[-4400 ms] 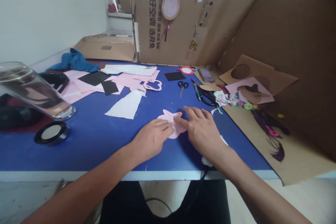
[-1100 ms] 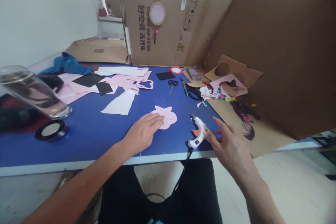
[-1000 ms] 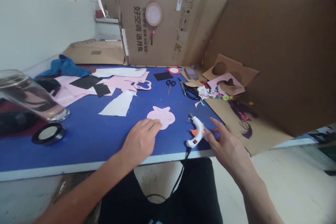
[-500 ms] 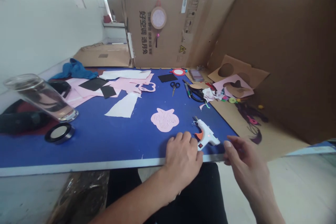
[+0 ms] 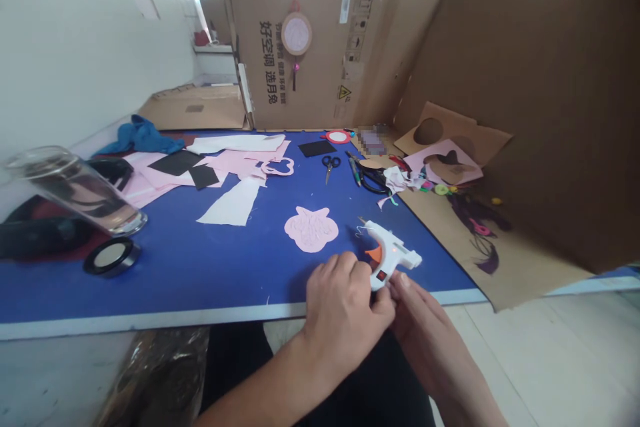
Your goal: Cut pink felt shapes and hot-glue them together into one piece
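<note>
A white hot glue gun with an orange trigger sits near the table's front edge, its nozzle pointing up and left and a small red light showing. My left hand is closed at the lower end of its handle. From the right, my right hand meets the same handle, thumb and fingers together; its fingertips are partly hidden. Just beyond my left hand lies a pink scalloped cutout with a wrinkled or marked surface. Scissors rest farther back.
Pink, white and black sheets spread over the left side. A tilted glass of water stands by a round black lid. Pliers and scraps lie right of centre. Cardboard walls rise behind and right.
My right hand has moved left from beside the glue gun to its handle. The glue gun has turned and shifted slightly, while my left hand stays at its handle.
</note>
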Demonstrator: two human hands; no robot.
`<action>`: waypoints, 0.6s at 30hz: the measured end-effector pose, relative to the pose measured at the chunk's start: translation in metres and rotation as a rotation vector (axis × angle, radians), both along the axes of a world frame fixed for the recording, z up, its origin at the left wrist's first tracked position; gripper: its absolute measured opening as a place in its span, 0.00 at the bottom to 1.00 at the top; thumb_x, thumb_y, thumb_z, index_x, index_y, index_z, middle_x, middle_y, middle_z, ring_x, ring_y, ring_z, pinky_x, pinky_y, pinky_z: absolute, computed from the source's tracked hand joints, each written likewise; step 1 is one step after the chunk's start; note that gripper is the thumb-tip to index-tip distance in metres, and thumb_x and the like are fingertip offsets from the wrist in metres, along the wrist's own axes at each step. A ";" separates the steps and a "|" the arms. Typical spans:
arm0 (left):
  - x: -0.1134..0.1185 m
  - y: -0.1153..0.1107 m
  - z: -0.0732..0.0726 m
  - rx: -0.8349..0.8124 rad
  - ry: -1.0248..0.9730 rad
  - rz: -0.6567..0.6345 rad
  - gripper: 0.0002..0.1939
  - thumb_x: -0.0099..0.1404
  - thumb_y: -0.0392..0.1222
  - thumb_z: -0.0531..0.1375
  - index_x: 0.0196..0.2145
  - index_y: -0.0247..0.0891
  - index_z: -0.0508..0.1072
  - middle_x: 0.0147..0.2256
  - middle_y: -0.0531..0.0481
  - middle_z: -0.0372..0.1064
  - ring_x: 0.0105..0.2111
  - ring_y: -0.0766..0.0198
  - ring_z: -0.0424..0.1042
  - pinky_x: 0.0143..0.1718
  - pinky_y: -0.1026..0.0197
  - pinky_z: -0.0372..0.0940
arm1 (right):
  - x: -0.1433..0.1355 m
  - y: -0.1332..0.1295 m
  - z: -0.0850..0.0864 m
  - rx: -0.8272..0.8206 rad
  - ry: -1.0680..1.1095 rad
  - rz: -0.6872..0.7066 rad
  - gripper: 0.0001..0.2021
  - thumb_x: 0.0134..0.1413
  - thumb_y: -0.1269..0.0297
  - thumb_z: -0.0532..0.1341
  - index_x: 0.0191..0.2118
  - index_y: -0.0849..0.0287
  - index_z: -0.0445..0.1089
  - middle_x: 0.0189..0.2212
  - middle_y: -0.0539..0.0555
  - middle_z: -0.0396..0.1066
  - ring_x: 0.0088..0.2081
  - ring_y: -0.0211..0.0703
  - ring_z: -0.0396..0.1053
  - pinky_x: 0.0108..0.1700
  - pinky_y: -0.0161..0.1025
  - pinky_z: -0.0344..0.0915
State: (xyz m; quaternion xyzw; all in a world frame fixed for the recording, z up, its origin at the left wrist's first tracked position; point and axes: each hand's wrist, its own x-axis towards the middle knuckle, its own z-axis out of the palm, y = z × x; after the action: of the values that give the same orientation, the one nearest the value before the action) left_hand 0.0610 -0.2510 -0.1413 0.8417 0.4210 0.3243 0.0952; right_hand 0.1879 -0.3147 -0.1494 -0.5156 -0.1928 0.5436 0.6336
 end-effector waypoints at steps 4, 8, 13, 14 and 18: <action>-0.010 -0.010 0.006 0.062 0.010 -0.065 0.06 0.72 0.44 0.65 0.38 0.41 0.76 0.35 0.46 0.75 0.36 0.52 0.76 0.36 0.47 0.72 | -0.011 0.015 0.001 -0.004 0.027 -0.079 0.22 0.50 0.46 0.80 0.43 0.56 0.83 0.31 0.49 0.76 0.30 0.38 0.70 0.32 0.33 0.73; -0.046 0.022 0.013 -0.010 -0.008 -0.210 0.08 0.77 0.45 0.62 0.48 0.42 0.78 0.44 0.46 0.80 0.44 0.52 0.80 0.44 0.46 0.76 | -0.012 0.020 0.000 0.056 -0.002 -0.155 0.20 0.54 0.46 0.78 0.43 0.56 0.83 0.36 0.52 0.80 0.34 0.41 0.75 0.37 0.36 0.77; -0.098 0.112 0.006 0.023 0.051 -0.353 0.15 0.77 0.31 0.56 0.55 0.37 0.78 0.57 0.41 0.80 0.59 0.53 0.78 0.62 0.43 0.74 | -0.006 0.015 0.000 0.106 -0.032 -0.221 0.18 0.55 0.49 0.78 0.43 0.55 0.82 0.37 0.54 0.82 0.37 0.45 0.79 0.41 0.39 0.78; -0.102 0.128 0.004 0.034 0.068 -0.395 0.17 0.76 0.30 0.55 0.56 0.36 0.78 0.57 0.40 0.80 0.60 0.53 0.78 0.63 0.43 0.74 | -0.005 0.014 0.001 0.109 -0.038 -0.221 0.18 0.55 0.49 0.77 0.44 0.55 0.82 0.37 0.54 0.82 0.36 0.44 0.79 0.40 0.39 0.78; -0.102 0.158 -0.005 0.062 0.140 -0.542 0.21 0.74 0.25 0.52 0.55 0.36 0.79 0.58 0.41 0.80 0.62 0.55 0.77 0.64 0.44 0.74 | -0.004 0.009 0.004 0.071 -0.115 -0.199 0.20 0.58 0.47 0.74 0.48 0.56 0.82 0.36 0.54 0.81 0.31 0.41 0.75 0.33 0.36 0.73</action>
State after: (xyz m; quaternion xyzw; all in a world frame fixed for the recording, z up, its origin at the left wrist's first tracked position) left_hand -0.0413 -0.0934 -0.1463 0.9465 0.1760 0.2407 0.1232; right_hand 0.1840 -0.3060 -0.1455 -0.5397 -0.1960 0.4404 0.6901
